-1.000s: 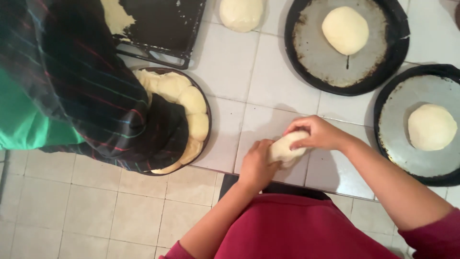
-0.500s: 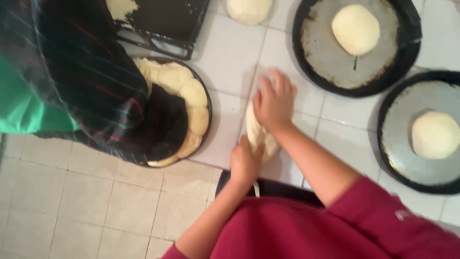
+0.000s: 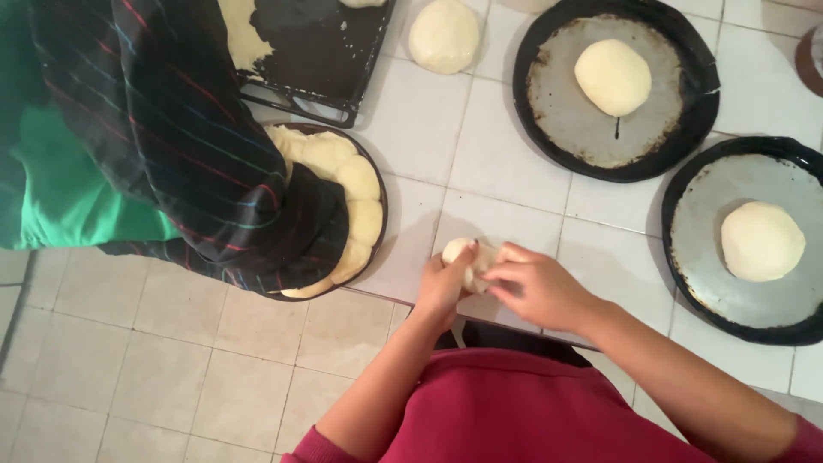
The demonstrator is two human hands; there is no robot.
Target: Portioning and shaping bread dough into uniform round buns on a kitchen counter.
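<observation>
A small lump of pale dough [image 3: 469, 256] rests on the white tiled counter [image 3: 480, 146] near its front edge. My left hand [image 3: 443, 287] cups it from the left, thumb on top. My right hand [image 3: 538, 290] presses it from the right, fingers curled round it. Both hands hold the same lump, which is mostly hidden between them.
A round dark pan [image 3: 549, 111] holds a dough ball [image 3: 612, 76]; another pan [image 3: 686, 257] at right holds a dough ball [image 3: 761, 241]. A loose dough ball [image 3: 443, 35] lies far back. A person in a dark striped scarf [image 3: 171, 129] leans over a pan of rolls [image 3: 360, 197]. Black tray [image 3: 326, 43] behind.
The dough was stretched out long under my right palm, reaching away from me. Now my hands have drawn back toward me and gathered it into a small lump between them.
</observation>
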